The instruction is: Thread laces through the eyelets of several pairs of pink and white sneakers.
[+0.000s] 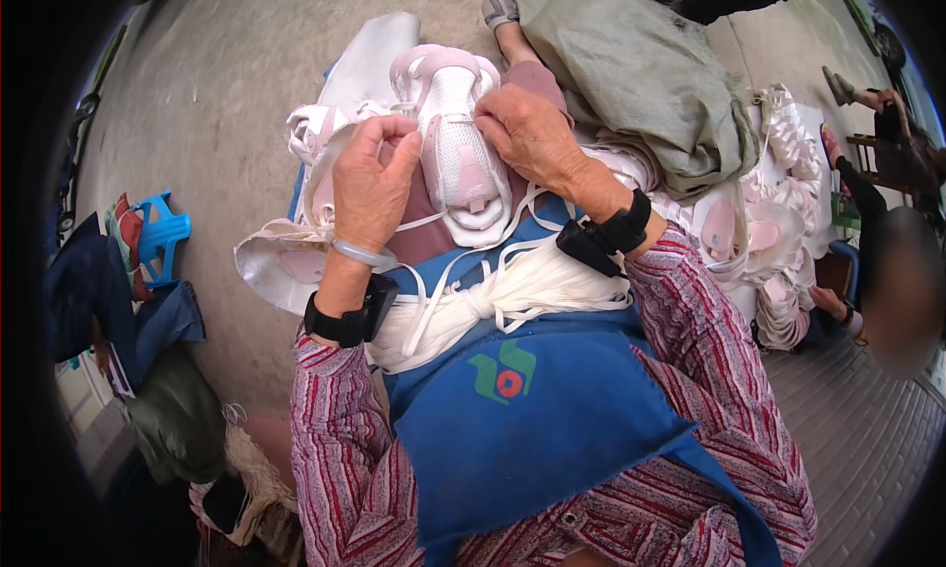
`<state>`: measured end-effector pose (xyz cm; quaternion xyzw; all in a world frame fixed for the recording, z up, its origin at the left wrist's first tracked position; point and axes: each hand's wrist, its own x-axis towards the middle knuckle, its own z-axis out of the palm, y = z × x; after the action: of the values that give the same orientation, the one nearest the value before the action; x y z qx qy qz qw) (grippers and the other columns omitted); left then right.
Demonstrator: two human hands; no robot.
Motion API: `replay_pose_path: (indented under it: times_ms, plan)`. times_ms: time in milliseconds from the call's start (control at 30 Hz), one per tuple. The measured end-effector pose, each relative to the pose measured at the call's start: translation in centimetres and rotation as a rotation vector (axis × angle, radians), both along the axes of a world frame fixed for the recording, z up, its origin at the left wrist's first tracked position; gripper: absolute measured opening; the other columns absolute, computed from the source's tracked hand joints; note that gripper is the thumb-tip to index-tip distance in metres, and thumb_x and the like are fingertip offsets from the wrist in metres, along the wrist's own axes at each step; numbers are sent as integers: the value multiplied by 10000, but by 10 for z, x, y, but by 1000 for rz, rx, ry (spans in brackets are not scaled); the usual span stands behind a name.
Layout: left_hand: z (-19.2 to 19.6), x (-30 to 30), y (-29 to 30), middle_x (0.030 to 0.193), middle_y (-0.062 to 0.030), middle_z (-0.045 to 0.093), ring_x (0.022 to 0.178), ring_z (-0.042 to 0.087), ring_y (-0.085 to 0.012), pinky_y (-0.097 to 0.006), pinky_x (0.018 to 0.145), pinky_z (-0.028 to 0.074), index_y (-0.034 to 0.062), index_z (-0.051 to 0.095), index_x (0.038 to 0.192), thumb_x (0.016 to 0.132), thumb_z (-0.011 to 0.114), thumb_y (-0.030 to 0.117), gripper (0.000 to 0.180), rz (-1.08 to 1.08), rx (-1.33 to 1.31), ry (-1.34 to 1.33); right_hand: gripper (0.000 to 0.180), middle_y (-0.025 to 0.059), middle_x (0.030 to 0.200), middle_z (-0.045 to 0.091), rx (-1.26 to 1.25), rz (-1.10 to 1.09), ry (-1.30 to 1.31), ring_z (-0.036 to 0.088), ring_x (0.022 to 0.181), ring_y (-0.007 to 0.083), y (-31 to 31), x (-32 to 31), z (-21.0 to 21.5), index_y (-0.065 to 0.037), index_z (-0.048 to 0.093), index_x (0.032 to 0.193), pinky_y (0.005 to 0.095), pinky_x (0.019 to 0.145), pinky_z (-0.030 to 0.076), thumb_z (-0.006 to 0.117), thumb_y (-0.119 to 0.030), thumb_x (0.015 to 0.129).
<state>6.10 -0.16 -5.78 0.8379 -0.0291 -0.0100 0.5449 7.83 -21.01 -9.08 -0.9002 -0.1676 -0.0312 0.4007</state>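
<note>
A pink and white sneaker (pixel 459 153) lies on my lap, toe toward me, over a blue apron (pixel 512 409). My left hand (pixel 372 178) pinches a white shoelace (pixel 406 124) at the shoe's left side. My right hand (pixel 527 133) holds the lace at the shoe's upper right edge, fingers closed on it. A bundle of white shoelaces (pixel 493 296) rests across my lap below the shoe. Both wrists wear black bands.
More pink and white shoes (pixel 305 133) lie on a white sack to my left. A heap of shoes (pixel 778 202) and a grey-green sack (pixel 641 74) sit at the right. Another person (pixel 887 271) sits far right. A blue plastic stool (pixel 158 234) stands left on concrete.
</note>
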Motion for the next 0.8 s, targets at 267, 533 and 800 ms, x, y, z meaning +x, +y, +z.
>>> replay_pose_path:
  times_ms: [267, 533, 800]
  plan:
    - [-12, 17, -25, 876, -105, 586, 776, 591, -215, -307, 707, 477, 9, 606, 929, 791, 673, 67, 164, -196, 307, -160, 138, 173, 896, 574, -77, 47, -14, 589, 850, 346, -3, 1, -7, -11, 578, 942, 404, 757, 475, 570, -136, 885]
    - [-12, 33, -24, 882, -144, 569, 815, 603, -314, -383, 719, 487, 19, 587, 913, 771, 647, 42, 156, -292, 377, -233, 122, 184, 899, 568, -136, 118, 0, 588, 836, 363, -2, 4, -1, -2, 542, 938, 416, 727, 482, 561, -108, 881]
    - [-11, 38, -21, 868, -136, 562, 763, 601, -333, -392, 666, 483, 29, 569, 901, 818, 638, 60, 112, -370, 366, -229, 125, 192, 882, 547, -114, 96, -118, 609, 765, 376, -3, 6, -8, 21, 508, 903, 432, 630, 510, 563, -79, 852]
